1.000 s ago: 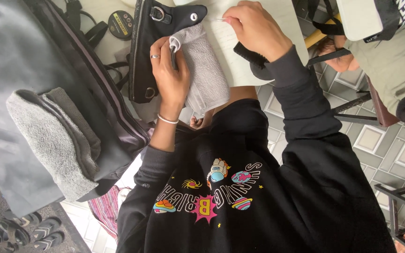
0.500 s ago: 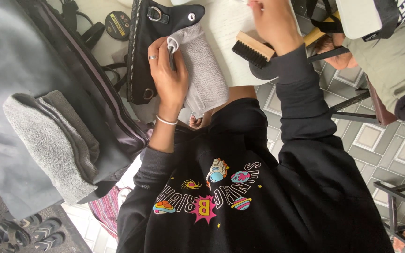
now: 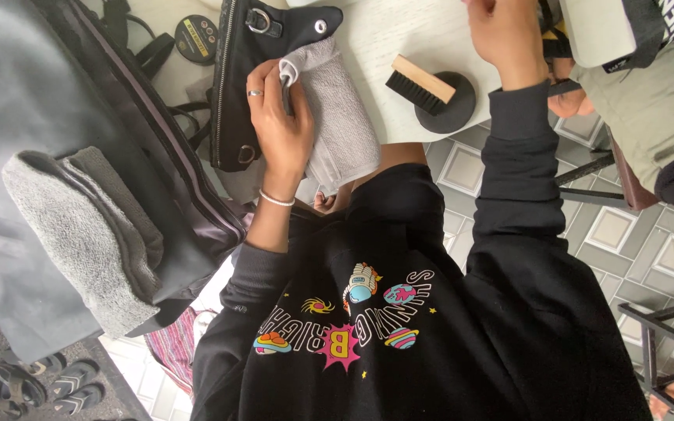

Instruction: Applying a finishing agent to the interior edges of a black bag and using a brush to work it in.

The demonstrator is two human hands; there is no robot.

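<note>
My left hand [image 3: 278, 125], with a ring and a thin bracelet, pinches a grey cloth [image 3: 345, 132] wrapped over a fingertip and rests it against a black leather bag [image 3: 235, 93] with metal rings. My right hand [image 3: 505, 35] is raised at the top edge, its fingers cut off by the frame. Just below and left of it, a wooden-backed black brush [image 3: 419, 82] lies on a round black lid [image 3: 450, 109] at the edge of the white table [image 3: 399, 39].
A large dark grey bag [image 3: 33, 93] fills the left, with a folded grey towel [image 3: 79, 234] on it. A round tin [image 3: 196, 39] sits beyond the leather bag. Another person [image 3: 641, 101] sits at the right. Sandals [image 3: 25, 386] lie on the tiled floor.
My right hand has lifted away toward the top right, leaving the brush uncovered on the round lid. My left hand stays on the grey cloth against the bag.
</note>
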